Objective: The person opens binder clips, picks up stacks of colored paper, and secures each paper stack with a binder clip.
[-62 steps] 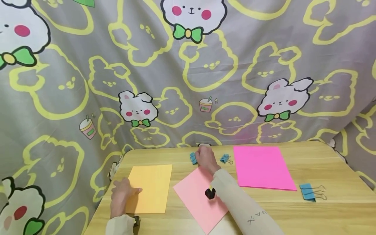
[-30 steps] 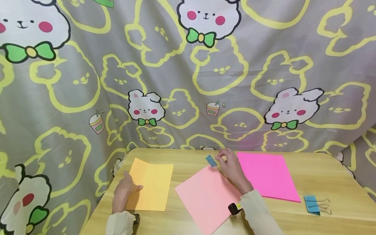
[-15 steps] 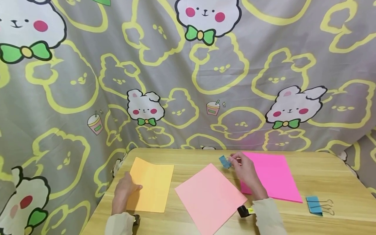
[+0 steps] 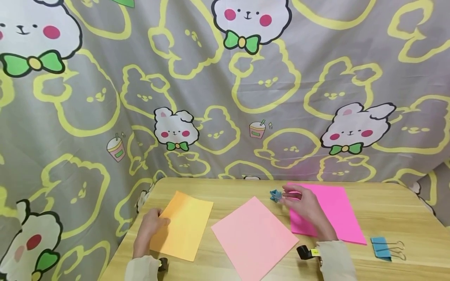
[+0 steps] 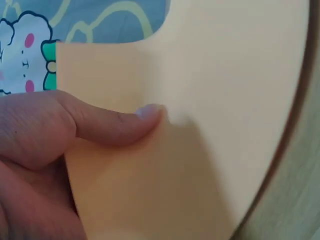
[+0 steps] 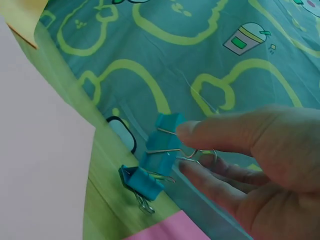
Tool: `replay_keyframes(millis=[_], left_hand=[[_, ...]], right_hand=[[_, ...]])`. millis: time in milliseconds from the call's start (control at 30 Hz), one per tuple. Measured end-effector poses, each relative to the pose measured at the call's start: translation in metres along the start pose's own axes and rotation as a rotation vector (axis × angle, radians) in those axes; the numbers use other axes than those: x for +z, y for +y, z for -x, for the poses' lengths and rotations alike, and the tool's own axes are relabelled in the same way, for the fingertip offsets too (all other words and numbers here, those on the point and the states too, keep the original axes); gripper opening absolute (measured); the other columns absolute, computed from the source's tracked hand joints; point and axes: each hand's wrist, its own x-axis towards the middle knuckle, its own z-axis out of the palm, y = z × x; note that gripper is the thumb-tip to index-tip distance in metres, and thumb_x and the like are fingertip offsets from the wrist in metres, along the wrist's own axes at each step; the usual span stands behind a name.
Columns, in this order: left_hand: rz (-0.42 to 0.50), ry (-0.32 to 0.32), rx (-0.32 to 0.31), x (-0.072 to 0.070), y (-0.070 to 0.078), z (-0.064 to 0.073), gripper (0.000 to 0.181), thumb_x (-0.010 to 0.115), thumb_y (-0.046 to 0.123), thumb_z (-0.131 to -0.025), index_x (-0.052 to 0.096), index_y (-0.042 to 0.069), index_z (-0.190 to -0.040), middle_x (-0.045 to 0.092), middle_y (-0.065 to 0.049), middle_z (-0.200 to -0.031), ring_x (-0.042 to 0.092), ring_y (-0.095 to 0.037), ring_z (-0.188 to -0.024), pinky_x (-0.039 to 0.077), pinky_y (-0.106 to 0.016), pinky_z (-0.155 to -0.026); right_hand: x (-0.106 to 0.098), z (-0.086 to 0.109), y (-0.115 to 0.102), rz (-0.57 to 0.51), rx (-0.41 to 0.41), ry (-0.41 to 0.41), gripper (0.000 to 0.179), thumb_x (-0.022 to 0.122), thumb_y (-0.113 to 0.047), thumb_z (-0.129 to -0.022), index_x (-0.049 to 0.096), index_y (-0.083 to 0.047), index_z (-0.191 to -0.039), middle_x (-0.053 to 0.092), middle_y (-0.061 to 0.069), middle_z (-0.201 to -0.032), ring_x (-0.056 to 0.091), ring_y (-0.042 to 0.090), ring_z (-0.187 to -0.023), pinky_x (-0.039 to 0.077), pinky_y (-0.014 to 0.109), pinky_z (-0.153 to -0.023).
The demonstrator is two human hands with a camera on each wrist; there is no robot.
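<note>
My left hand (image 4: 152, 228) grips the left edge of the orange-yellow paper (image 4: 188, 230), thumb on top, other fingers mostly hidden beneath. The paper's left side is raised and bends; in the left wrist view the thumb lies flat on the paper (image 5: 120, 185). My right hand (image 4: 306, 205) is beside two teal binder clips (image 4: 275, 196) at the back of the table. In the right wrist view one binder clip (image 6: 162, 145) stands with its wire handles between my spread thumb and fingers; a second binder clip (image 6: 142, 184) lies in front of it.
Light pink paper (image 4: 254, 238) lies turned at an angle in the middle of the wooden table (image 4: 397, 210). Bright pink paper (image 4: 337, 210) lies right of it, partly under my right forearm. Another teal binder clip (image 4: 383, 249) lies far right. A patterned curtain (image 4: 211, 86) hangs behind.
My right hand pinched the left binder clip, carried it right to the other one, and its fingers have now spread. My left hand has lifted and turned the orange-yellow paper slightly.
</note>
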Motion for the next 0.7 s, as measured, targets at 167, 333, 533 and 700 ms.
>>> replay_keyframes(millis=[167,333,533,700], left_hand=[[0.059,0.027,0.041,0.001,-0.001,-0.004,0.026,0.061,-0.003,-0.082,0.043,0.011,-0.07,0.033,0.002,-0.06,0.033,-0.014,-0.055,0.028,-0.028,-0.052],[0.042,0.009,0.033,-0.002,-0.001,-0.007,0.025,0.058,-0.003,-0.084,0.057,-0.01,-0.108,0.058,-0.024,-0.08,0.048,-0.024,-0.064,0.04,-0.033,-0.057],[0.04,0.05,0.09,-0.007,-0.001,-0.005,0.042,0.058,-0.001,-0.09,0.053,-0.021,-0.126,0.064,-0.037,-0.114,0.061,-0.038,-0.094,0.051,-0.049,-0.082],[0.105,0.133,0.082,-0.011,0.0,-0.004,0.022,0.062,0.0,-0.092,0.06,-0.018,-0.105,0.067,-0.022,-0.088,0.057,-0.024,-0.074,0.049,-0.036,-0.066]], right_hand=[[-0.005,0.003,-0.001,-0.089,-0.032,-0.048,0.058,0.075,0.001,-0.09,0.051,0.013,-0.141,0.062,0.032,-0.129,0.064,0.045,-0.117,0.056,0.027,-0.087],[-0.008,0.003,-0.001,-0.153,-0.047,-0.059,0.058,0.073,0.006,-0.09,0.049,0.014,-0.142,0.06,0.034,-0.131,0.061,0.049,-0.12,0.056,0.028,-0.088],[-0.009,0.003,0.002,-0.145,-0.053,-0.049,0.056,0.072,0.005,-0.091,0.05,0.013,-0.142,0.063,0.032,-0.129,0.062,0.046,-0.119,0.056,0.026,-0.087],[-0.009,0.004,0.001,-0.137,-0.043,-0.01,0.053,0.075,-0.002,-0.091,0.055,0.009,-0.139,0.066,0.028,-0.126,0.07,0.029,-0.112,0.056,0.024,-0.086]])
